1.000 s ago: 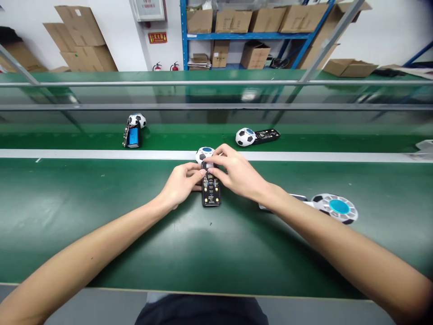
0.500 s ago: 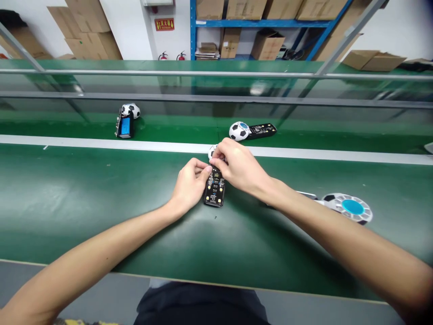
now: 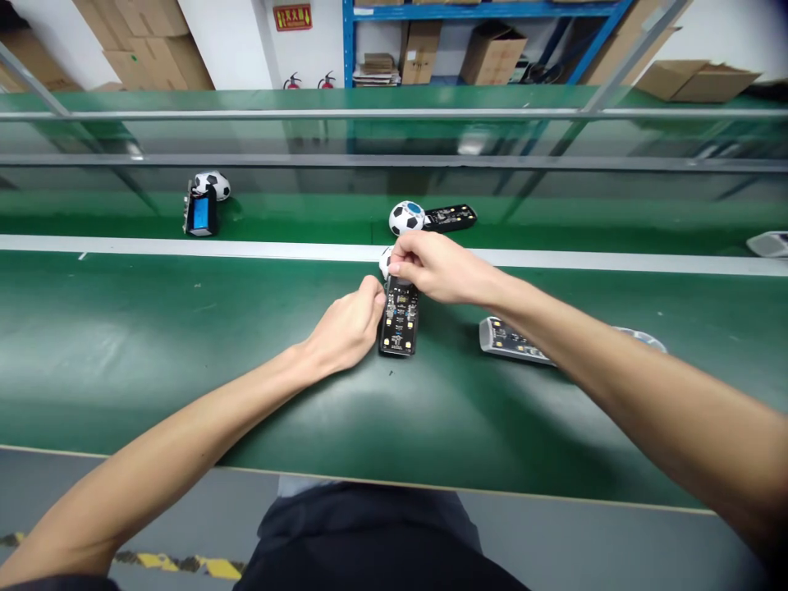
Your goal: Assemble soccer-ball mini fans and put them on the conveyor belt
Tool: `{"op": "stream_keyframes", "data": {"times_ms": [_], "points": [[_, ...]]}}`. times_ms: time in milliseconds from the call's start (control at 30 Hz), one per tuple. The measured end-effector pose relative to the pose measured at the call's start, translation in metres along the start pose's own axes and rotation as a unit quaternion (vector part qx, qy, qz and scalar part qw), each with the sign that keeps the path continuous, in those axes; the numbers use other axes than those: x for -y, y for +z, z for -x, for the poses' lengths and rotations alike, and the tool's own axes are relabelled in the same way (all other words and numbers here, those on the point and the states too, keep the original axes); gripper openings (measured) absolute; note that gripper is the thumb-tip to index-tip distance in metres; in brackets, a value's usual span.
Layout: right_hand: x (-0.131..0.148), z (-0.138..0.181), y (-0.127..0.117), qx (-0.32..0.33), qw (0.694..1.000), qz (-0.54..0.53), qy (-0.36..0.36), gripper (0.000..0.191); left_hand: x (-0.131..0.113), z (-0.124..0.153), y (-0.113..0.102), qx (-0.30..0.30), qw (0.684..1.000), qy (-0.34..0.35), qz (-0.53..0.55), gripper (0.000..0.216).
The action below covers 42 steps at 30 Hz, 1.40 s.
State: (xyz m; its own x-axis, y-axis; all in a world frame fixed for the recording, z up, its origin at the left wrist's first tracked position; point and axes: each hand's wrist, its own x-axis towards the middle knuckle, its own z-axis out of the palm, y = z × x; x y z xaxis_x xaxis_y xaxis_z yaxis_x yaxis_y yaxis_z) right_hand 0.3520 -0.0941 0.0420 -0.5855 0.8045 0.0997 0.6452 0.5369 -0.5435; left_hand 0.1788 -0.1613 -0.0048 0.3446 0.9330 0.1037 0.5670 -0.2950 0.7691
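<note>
A handheld device with a black circuit board [image 3: 399, 324] facing up lies on the green table, its small football-patterned head [image 3: 385, 263] mostly covered by fingers. My left hand [image 3: 354, 324] is closed at the left edge of the board, the fingertips curled against its upper part. Over the neck, where board and head meet, my right hand [image 3: 434, 264] is closed in a pinch. What sits between its thumb and finger is hidden. A tiny dark piece, perhaps a screw [image 3: 391, 373], lies just below the board.
Beyond the white strip [image 3: 277, 250] lie a football-headed device with a blue battery [image 3: 201, 213] and another with its board showing [image 3: 452, 217]. A grey-cased one [image 3: 510, 341] is partly under my right forearm. Part of another pale device [image 3: 769, 244] shows at far right. Metal rails [image 3: 277, 160] cross behind.
The view has tilted down and shifted. My left fingers have curled in more at the board's edge, and my right hand remains pinched at the neck. More of the grey-cased device shows.
</note>
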Motion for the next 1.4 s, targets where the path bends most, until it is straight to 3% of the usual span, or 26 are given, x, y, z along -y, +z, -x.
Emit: {"op": "stream_keyframes", "data": {"times_ms": [200, 333, 500, 600, 767, 867, 1033, 1167, 1300, 1400], "points": [[0.006, -0.003, 0.005, -0.01, 1.0, -0.02, -0.01, 0.014, 0.001, -0.002, -0.004, -0.011, 0.998, -0.04, 0.04, 0.027], [0.01, 0.019, 0.005, -0.094, 0.995, -0.021, 0.032, 0.012, 0.002, -0.002, -0.003, -0.058, 0.998, 0.02, 0.021, 0.036], [0.004, 0.054, 0.021, 0.014, 0.974, -0.178, 0.137, 0.022, 0.0, -0.005, 0.002, -0.03, 0.997, 0.069, -0.03, 0.038], [0.004, 0.061, 0.035, -0.033, 0.962, -0.24, 0.13, 0.023, 0.0, -0.008, 0.005, -0.039, 0.997, 0.059, 0.007, 0.04], [0.017, 0.061, 0.052, -0.145, 0.975, -0.095, 0.138, 0.031, -0.002, -0.009, 0.008, -0.07, 0.996, 0.043, 0.032, 0.041], [0.021, 0.06, 0.061, -0.168, 0.974, -0.076, 0.132, 0.034, -0.004, -0.008, 0.009, -0.084, 0.995, 0.04, 0.047, 0.04], [0.012, 0.054, 0.07, -0.193, 0.959, -0.174, 0.117, 0.037, 0.004, -0.01, 0.006, -0.084, 0.993, 0.022, 0.086, 0.038], [0.004, 0.054, 0.06, -0.124, 0.938, -0.298, 0.124, 0.036, 0.009, -0.008, 0.003, -0.097, 0.992, 0.045, 0.064, 0.036], [0.007, 0.063, 0.047, -0.02, 0.934, -0.333, 0.128, 0.03, -0.001, 0.005, 0.005, -0.13, 0.981, 0.073, -0.125, 0.032], [0.01, 0.067, 0.047, -0.02, 0.921, -0.366, 0.13, 0.029, -0.01, 0.012, 0.008, -0.128, 0.958, 0.07, -0.248, 0.028]]}}
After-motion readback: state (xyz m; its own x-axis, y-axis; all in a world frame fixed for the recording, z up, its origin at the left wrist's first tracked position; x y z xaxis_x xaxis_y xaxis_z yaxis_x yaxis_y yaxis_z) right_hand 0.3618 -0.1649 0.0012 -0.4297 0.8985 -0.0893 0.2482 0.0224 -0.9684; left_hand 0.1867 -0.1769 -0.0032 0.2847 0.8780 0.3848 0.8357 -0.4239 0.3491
